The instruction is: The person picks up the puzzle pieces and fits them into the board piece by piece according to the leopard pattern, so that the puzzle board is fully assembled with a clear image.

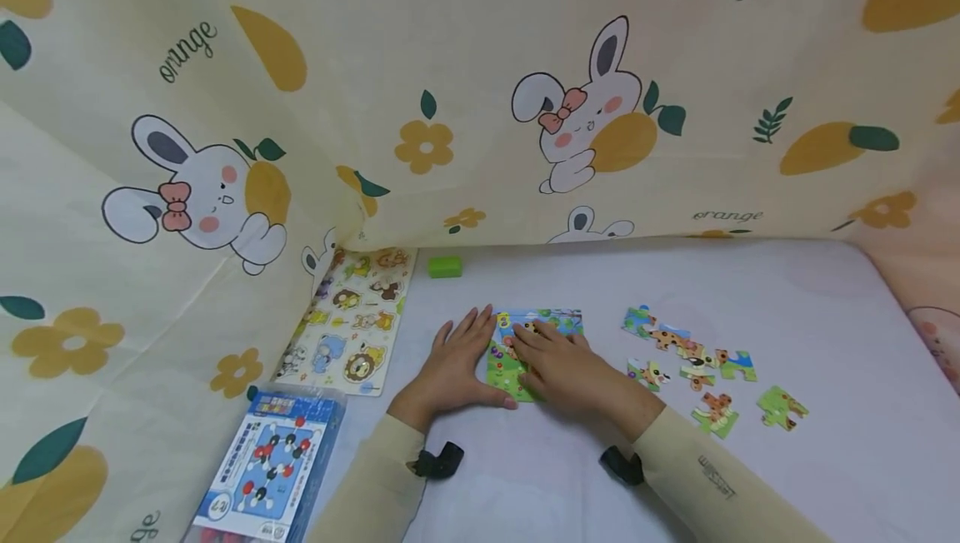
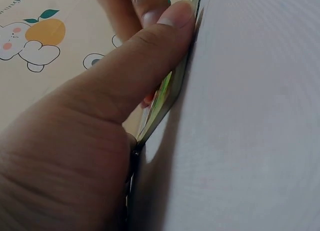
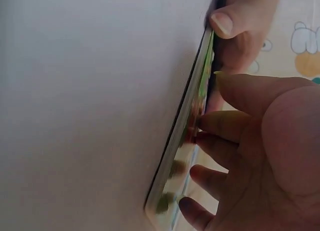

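A picture puzzle [image 1: 504,370] in blue and green lies on the white tabletop between both hands. Along its left side rests my left hand [image 1: 459,366], fingers extended, with the thumb reaching along the near edge. In the left wrist view that thumb [image 2: 145,46] lies against the board's edge [image 2: 167,93]. My right hand [image 1: 570,372] lies over the puzzle's right part, covering much of the picture. Its fingers [image 3: 220,148] touch the puzzle's surface in the right wrist view, loosely spread. Loose puzzle pieces [image 1: 693,351] are scattered to the right of that hand.
An animal picture board [image 1: 351,322] lies at the left, and a boxed molecule model set [image 1: 270,460] sits nearer. Behind the puzzle stands a small green block [image 1: 445,266]. A printed curtain [image 1: 465,93] hangs along the back and left of the table.
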The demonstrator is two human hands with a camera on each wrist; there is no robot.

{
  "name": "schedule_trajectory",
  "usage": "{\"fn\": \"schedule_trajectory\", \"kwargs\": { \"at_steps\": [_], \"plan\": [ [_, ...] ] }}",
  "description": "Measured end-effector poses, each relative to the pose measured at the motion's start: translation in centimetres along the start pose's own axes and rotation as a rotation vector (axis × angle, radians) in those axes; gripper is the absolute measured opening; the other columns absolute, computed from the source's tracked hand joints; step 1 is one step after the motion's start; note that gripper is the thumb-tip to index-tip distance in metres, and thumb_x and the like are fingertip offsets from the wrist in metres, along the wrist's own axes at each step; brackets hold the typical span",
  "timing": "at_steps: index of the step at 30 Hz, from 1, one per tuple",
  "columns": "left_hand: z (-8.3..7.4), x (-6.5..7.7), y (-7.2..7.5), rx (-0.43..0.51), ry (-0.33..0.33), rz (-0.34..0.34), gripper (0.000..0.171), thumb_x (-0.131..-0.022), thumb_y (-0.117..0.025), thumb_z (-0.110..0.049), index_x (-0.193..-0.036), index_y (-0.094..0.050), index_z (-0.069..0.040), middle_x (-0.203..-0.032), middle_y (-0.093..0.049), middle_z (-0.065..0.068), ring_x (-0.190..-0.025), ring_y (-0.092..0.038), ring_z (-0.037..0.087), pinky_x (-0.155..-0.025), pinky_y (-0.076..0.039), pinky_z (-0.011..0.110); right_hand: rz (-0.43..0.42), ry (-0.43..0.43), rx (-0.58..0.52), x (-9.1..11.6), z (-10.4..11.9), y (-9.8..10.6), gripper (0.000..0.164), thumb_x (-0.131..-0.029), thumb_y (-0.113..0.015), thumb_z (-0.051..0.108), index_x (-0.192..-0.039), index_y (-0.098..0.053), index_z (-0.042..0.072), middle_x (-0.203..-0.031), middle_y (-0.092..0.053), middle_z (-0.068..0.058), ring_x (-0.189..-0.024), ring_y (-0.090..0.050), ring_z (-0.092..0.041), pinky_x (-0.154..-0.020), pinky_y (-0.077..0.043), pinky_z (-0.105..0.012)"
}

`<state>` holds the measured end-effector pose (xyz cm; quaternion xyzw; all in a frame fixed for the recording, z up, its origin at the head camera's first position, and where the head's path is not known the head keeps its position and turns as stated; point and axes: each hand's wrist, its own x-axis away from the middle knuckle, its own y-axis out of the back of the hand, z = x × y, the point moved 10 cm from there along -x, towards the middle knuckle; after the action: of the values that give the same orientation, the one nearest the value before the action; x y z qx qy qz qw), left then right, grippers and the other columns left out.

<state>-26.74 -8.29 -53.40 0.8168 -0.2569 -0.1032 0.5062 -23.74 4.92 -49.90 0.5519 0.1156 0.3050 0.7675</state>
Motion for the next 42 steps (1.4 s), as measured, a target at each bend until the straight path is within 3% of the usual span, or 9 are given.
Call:
{"fn": "schedule_trajectory", "kwargs": {
  "at_steps": [9,13,17,21,27,33,38,42],
  "plan": [
    [-0.1,0.0,0.1,-0.004,0.012,0.011,0.140,-0.074,-0.081,-0.086,-0.175,-0.019,-0.012,-0.181,-0.002,-0.004,-0.165,0.005,0.017,-0.130,0.005,0.054,0.032,-0.026,-0.025,-1.4,-0.6,0.0,0.068,-0.113,-0.060,0.039,-0.170,-0.039,0.008,-0.178,-0.027,-0.010,-0.163,-0.018,-0.040,-0.118,-0.022,-0.080],
    [0.0,0.0,0.0,-0.007,0.011,0.011,0.140,-0.074,-0.080,-0.086,-0.175,-0.018,-0.013,-0.181,-0.002,-0.005,-0.165,0.006,0.016,-0.130,0.005,0.054,0.021,-0.010,-0.107,-1.3,-0.9,0.1,0.068,-0.112,-0.060,0.040,-0.170,-0.040,0.011,-0.178,-0.027,-0.009,-0.163,-0.018,-0.040,-0.118,-0.020,-0.080],
    [0.0,0.0,-0.4,-0.006,0.002,0.004,0.141,-0.072,-0.081,-0.087,-0.175,-0.018,-0.014,-0.181,-0.002,-0.005,-0.165,0.005,0.017,-0.130,0.005,0.053,-0.050,0.017,-0.261,-0.5,-1.5,0.9,0.065,-0.113,-0.061,0.038,-0.169,-0.043,0.010,-0.177,-0.027,-0.012,-0.161,-0.023,-0.042,-0.120,-0.021,-0.078],
    [-0.1,-0.1,-0.6,0.008,0.000,0.005,0.143,-0.071,-0.081,-0.087,-0.175,-0.017,-0.013,-0.181,-0.002,-0.004,-0.165,0.004,0.018,-0.130,0.006,0.053,-0.164,0.005,-0.435,1.1,-3.1,2.4,0.062,-0.113,-0.064,0.034,-0.165,-0.047,0.005,-0.173,-0.035,-0.019,-0.158,-0.030,-0.045,-0.123,-0.025,-0.072],
    [0.1,-0.1,-0.1,0.003,0.022,0.003,0.144,-0.070,-0.084,-0.085,-0.175,-0.017,-0.012,-0.182,-0.002,-0.003,-0.165,0.005,0.018,-0.130,0.006,0.053,-0.328,-0.055,-0.619,4.2,-6.5,5.2,0.059,-0.112,-0.066,0.030,-0.162,-0.050,0.005,-0.162,-0.049,-0.020,-0.143,-0.051,-0.045,-0.112,-0.045,-0.067],
    [0.3,-0.4,0.0,-0.006,0.027,-0.003,0.145,-0.069,-0.084,-0.085,-0.176,-0.017,-0.014,-0.181,-0.002,-0.005,-0.165,0.005,0.017,-0.130,0.007,0.052,-0.486,-0.159,-0.660,8.3,-10.9,7.5,0.056,-0.115,-0.061,0.032,-0.164,-0.047,0.011,-0.158,-0.055,-0.018,-0.139,-0.054,-0.041,-0.108,-0.047,-0.065],
    [0.3,-0.5,-0.2,-0.006,0.020,-0.003,0.145,-0.069,-0.083,-0.086,-0.176,-0.017,-0.014,-0.181,-0.002,-0.005,-0.165,0.005,0.017,-0.130,0.007,0.052,-0.585,-0.250,-0.688,10.8,-14.7,8.3,0.059,-0.117,-0.052,0.040,-0.167,-0.042,0.010,-0.156,-0.056,-0.017,-0.138,-0.053,-0.039,-0.105,-0.045,-0.060],
    [0.3,-0.4,-0.2,-0.006,0.030,-0.001,0.145,-0.069,-0.084,-0.086,-0.176,-0.017,-0.015,-0.181,-0.002,-0.006,-0.165,0.005,0.017,-0.130,0.008,0.051,-0.602,-0.324,-0.708,12.0,-17.3,8.1,0.066,-0.117,-0.045,0.049,-0.170,-0.038,0.010,-0.157,-0.054,-0.019,-0.138,-0.054,-0.038,-0.103,-0.051,-0.037]
  ]
}}
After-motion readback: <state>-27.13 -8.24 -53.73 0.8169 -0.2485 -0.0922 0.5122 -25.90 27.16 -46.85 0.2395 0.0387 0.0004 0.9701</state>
